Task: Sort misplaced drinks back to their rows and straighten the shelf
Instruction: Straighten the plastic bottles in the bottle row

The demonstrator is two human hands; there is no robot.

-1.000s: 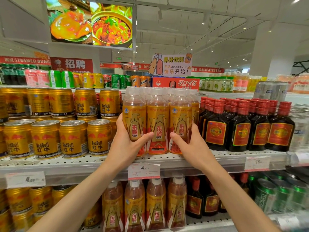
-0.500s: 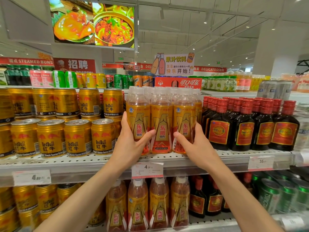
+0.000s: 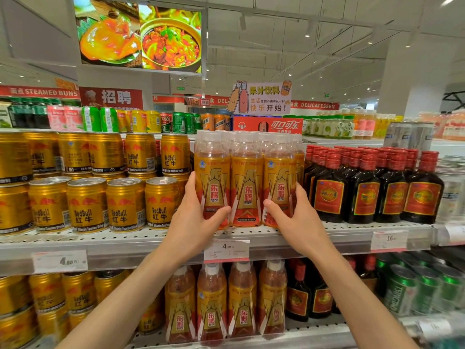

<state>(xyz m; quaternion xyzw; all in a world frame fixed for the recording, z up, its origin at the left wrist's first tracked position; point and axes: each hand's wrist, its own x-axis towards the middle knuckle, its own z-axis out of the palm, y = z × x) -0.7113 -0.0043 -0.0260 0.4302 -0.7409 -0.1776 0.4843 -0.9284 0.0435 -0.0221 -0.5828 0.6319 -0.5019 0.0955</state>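
- Head view: a perforated grey shelf (image 3: 339, 229) holds three front orange bottles (image 3: 246, 182) near its lip, gold cans (image 3: 125, 205) just left, dark bottles (image 3: 364, 190) just right.
- Left hand (image 3: 193, 222) wraps the left bottle, right hand (image 3: 294, 220) the right one; fingers hidden behind.

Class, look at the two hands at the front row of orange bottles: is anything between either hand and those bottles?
Nothing visible. The left hand is wrapped on the leftmost orange bottle and the right hand on the rightmost orange bottle.
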